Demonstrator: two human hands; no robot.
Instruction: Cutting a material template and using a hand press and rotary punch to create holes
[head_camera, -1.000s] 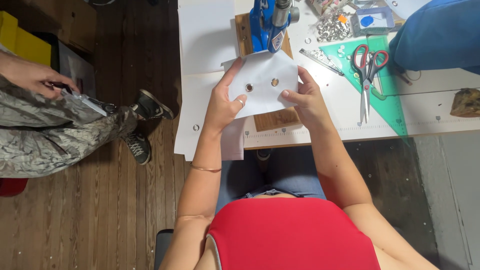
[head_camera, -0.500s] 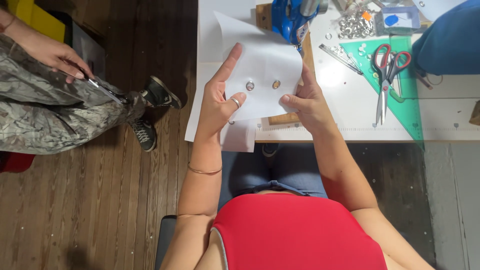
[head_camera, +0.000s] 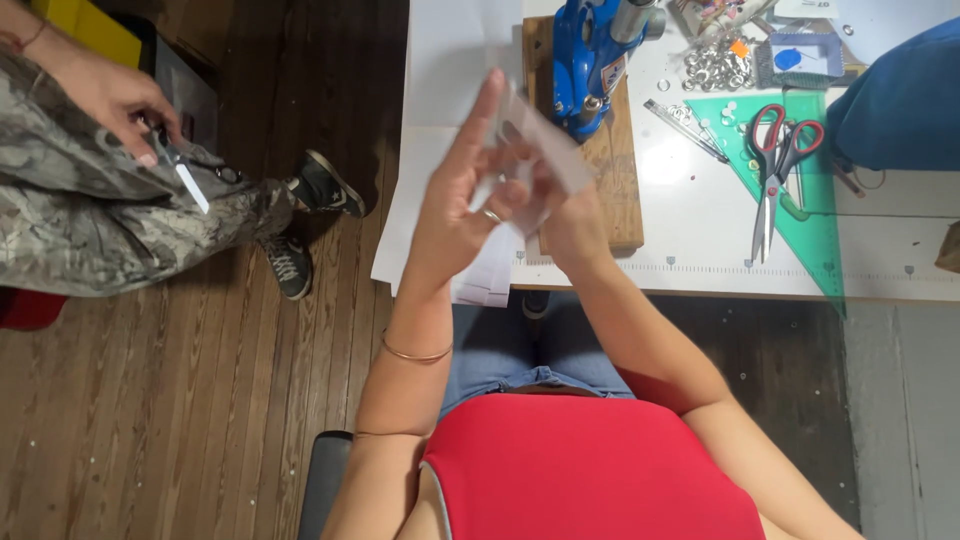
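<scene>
Both hands hold one white sheet (head_camera: 545, 150) up off the tabletop (head_camera: 700, 220), in front of the blue press (head_camera: 590, 50). The left hand (head_camera: 465, 205) has its grip narrow on the sheet's near-left part, thumb and ringed finger pinching while the forefinger points straight up past the edge; the right hand (head_camera: 570, 225) sits just right of that grip, closed on the lower edge, though blur hides how its fingers lie. The sheet looks very light and limp: it bends over above the two grips, so it will likely flop wherever it is unsupported and crease if pinched hard. Holding it at two spread edges, as here, seems best. Right of the grips lie scissors (head_camera: 775, 165) on a green triangle (head_camera: 815, 220)
</scene>
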